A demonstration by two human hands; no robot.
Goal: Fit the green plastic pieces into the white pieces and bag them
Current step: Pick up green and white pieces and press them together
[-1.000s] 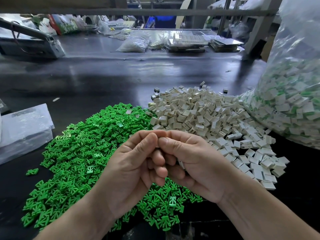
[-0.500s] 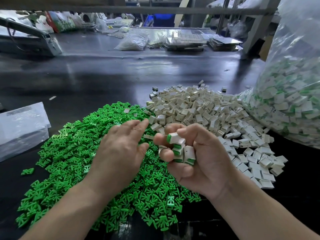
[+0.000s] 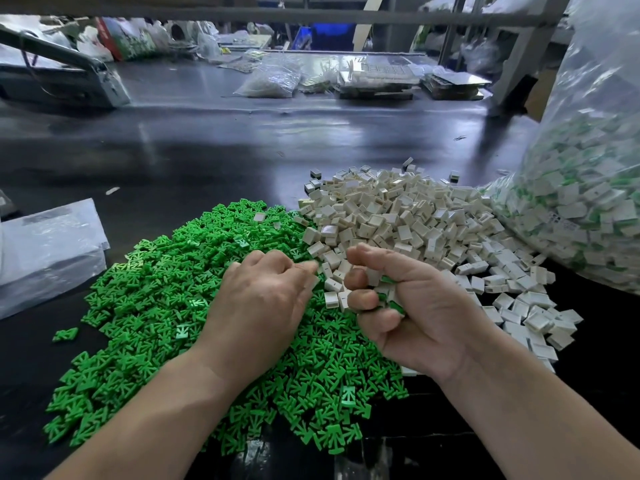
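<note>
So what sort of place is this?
Most likely a small factory assembly bench: bulk heaps of green pieces and white pieces on a long dark worktable, a big clear bag of assembled pieces beside them.

The right hand is gripping a handful of fitted white-and-green plastic pieces. Left of and before that grip, a heap of green forked plastic pieces is lying on the dark flat tabletop, with the left hand over it. Behind the grip, a heap of white boxy plastic pieces is spreading rightward, reaching the big clear plastic bag of fitted pieces. Well left, flat clear plastic bags are lying.
</note>
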